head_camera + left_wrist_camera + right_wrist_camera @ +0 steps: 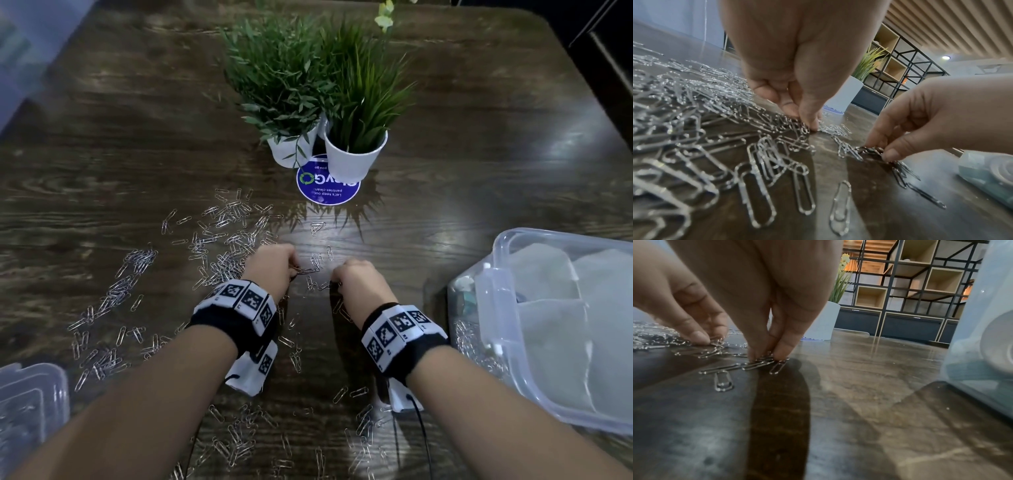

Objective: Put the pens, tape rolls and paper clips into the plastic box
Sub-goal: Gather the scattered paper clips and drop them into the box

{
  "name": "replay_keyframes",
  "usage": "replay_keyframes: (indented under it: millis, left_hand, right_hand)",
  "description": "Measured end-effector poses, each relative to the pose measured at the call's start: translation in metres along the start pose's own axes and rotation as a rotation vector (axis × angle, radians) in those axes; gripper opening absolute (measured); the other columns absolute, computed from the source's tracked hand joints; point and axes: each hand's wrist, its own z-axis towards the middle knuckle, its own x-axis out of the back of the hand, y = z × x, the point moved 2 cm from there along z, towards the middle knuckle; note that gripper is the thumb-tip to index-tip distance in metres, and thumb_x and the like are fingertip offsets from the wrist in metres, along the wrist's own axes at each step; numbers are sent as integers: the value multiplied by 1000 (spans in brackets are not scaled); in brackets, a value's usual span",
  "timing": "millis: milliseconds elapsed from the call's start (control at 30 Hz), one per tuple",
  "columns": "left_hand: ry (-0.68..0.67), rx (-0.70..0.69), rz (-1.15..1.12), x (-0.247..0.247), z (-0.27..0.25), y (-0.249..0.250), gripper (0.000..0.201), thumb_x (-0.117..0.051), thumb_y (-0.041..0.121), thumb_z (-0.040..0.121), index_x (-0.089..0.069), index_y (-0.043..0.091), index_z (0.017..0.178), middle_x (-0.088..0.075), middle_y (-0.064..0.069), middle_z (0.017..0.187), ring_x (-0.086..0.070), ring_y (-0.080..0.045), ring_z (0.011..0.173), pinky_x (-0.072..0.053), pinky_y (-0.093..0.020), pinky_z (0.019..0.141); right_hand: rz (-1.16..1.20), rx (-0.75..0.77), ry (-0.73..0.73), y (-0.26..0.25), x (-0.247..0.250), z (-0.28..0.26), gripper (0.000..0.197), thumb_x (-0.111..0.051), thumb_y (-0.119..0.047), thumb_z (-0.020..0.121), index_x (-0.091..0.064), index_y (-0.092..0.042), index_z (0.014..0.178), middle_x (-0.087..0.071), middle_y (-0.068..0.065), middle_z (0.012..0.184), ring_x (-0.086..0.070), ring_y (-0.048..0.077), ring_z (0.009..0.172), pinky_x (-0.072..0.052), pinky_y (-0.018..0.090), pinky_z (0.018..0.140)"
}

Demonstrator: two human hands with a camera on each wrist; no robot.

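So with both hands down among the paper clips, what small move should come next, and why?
Probably lift the right hand with its pinched clips and carry it to the plastic box just to its right. Its fingers already pinch several paper clips on the table, and the left hand is pinching its own cluster, so the right can go first.

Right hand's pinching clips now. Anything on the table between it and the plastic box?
Nothing visible blocks it. The right hand pinches paper clips, and the table between it and the plastic box to its right shows bare wood in the right wrist view. Only the box's wall must be cleared.
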Motion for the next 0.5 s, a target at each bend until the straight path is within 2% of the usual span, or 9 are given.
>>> replay_keyframes:
  millis: [100,167,233,300,367,433,500]
  left_hand:
    - [12,-25,89,-1,-4,1,7,-61,16,90,-66,20,91,-65,5,94,-57,-10,84,-46,-30,92]
    - [5,-41,90,-2,-6,1,8,-61,16,90,-67,16,95,-63,1,100,-57,-15,93,-45,-32,95]
    - [5,-59,62,-2,-6,-1,8,-62,13,89,-68,12,95,-60,-2,101,-56,-17,96,-42,-28,94]
    - [28,-86,31,-4,-7,-4,7,-63,10,88,-69,10,92,-59,-3,99,-54,-16,93,-39,-23,90]
    - [64,-106,-12,-4,-8,-7,7,-64,7,87,-70,7,89,-61,-4,96,-52,-14,88,-36,-19,85]
    - [109,-135,-58,-2,-10,-8,5,-64,4,86,-69,5,86,-64,-5,91,-51,-11,82,-38,-19,81]
    - [166,-164,-76,1,-13,-7,3,-65,3,85,-67,4,84,-65,-2,84,-51,-8,75,-41,-18,77]
  right_hand:
    - [17,14,-37,3,0,-4,31,-46,-10,98,-58,-8,127,-54,14,129,-51,27,117,-40,14,87]
    - [-27,20,-23,5,-1,-5,29,-48,-9,97,-58,-8,124,-56,12,125,-53,28,117,-40,23,89]
    - [26,2,23,9,-4,-6,26,-47,-4,94,-58,-12,116,-60,10,116,-56,27,107,-38,27,81]
    - [130,-33,46,13,-8,-8,25,-44,-1,90,-53,-17,107,-61,7,104,-57,25,92,-37,26,74]
    - [166,-36,77,14,-10,-6,28,-42,2,88,-48,-23,100,-62,5,96,-56,24,83,-37,25,70]
    - [169,-23,57,15,-13,-3,33,-43,5,85,-46,-26,95,-63,4,95,-58,24,84,-38,25,68]
    - [189,-4,63,16,-15,-3,28,-47,1,85,-51,-26,94,-67,5,95,-61,24,86,-41,24,70]
